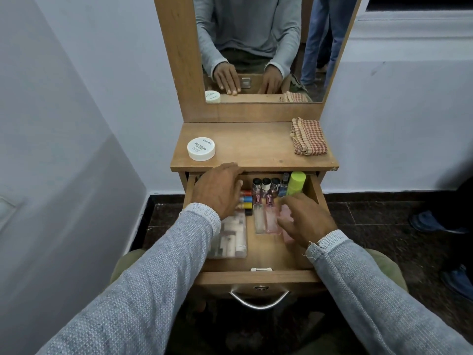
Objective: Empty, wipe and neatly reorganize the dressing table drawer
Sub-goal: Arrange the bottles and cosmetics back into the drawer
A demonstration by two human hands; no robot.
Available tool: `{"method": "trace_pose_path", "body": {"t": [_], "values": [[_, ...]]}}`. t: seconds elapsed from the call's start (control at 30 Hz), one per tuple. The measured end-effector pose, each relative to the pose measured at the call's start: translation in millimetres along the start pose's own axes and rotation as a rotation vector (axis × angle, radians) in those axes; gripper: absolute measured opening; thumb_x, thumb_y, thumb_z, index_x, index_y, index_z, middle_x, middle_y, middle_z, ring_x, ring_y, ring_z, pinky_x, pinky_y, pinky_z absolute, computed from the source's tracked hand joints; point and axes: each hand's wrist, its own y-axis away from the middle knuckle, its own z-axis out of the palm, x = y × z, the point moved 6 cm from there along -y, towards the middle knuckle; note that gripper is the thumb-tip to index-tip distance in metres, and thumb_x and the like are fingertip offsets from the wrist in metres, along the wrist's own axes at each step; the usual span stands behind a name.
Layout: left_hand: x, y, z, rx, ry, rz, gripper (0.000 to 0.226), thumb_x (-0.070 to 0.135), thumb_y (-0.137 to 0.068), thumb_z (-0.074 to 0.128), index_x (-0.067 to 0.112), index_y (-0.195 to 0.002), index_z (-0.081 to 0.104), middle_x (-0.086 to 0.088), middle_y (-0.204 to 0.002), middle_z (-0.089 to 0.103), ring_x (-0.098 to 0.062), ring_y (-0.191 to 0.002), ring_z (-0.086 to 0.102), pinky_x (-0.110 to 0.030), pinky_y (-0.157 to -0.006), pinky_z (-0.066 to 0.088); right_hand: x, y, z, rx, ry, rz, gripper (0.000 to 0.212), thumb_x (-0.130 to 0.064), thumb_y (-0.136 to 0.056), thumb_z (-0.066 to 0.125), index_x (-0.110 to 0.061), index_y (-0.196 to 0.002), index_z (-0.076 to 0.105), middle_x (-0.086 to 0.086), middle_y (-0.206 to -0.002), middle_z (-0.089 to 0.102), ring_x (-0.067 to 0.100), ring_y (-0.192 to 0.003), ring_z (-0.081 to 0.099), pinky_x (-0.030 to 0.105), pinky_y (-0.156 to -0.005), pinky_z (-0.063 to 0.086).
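Wooden drawer (258,276) open — left hand (218,190) spread above it, right hand (305,217) loosely spread, both holding nothing.

Red-and-beige checked cloth (309,137), white jar (201,149), lime-green bottle (296,183), 2 pink bottles (271,213), brown wooden drawer (258,276).

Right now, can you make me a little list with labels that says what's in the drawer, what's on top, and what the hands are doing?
drawer: pulled open
in drawer: clear box, colored tubes, clear bottles, dark-capped bottles, green-capped bottle
on tabletop: white nail polish jar at left, checked cloth at right
left hand: fingers spread over the drawer's back left
right hand: over a pinkish bottle; grip unclear
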Motion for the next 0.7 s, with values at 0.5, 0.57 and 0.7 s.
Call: {"method": "trace_pose_path", "body": {"t": [0.5, 0.57, 0.7], "values": [[-106, -50, -21, -0.13, 0.401, -0.281, 0.078, 0.013, -0.082, 0.069, 0.018, -0.148, 0.028, -0.005, -0.15, 0.038, -0.021, -0.138, 0.036, -0.027, -0.107, 0.026, -64, -74, -27, 0.22, -0.085, -0.168, 0.028, -0.028, -0.088, 0.062, -0.014, -0.113, 0.061, 0.004, -0.112, 0.057, 0.021, -0.103, 0.051, 0.031, -0.088, 0.044], [-112, -53, -14, -0.211, 0.408, -0.275, 0.08, 0.016, -0.083, 0.069, 0.02, -0.15, 0.025, -0.002, -0.153, 0.035, -0.022, -0.138, 0.037, -0.03, -0.111, 0.027, -63, -75, -27, 0.233, -0.076, -0.15, 0.03, -0.029, -0.088, 0.061, -0.014, -0.114, 0.061, 0.004, -0.112, 0.058, 0.021, -0.102, 0.051, 0.031, -0.088, 0.044], [-114, -57, -7, -0.242, 0.402, -0.236, 0.079, 0.016, -0.081, 0.073, 0.02, -0.148, 0.031, 0.003, -0.151, 0.038, -0.019, -0.133, 0.042, -0.028, -0.108, 0.03, -61, -75, -27, 0.233, -0.062, -0.15, 0.028, -0.03, -0.087, 0.062, -0.014, -0.11, 0.062, 0.003, -0.107, 0.058, 0.019, -0.098, 0.051, 0.034, -0.086, 0.046]]}}
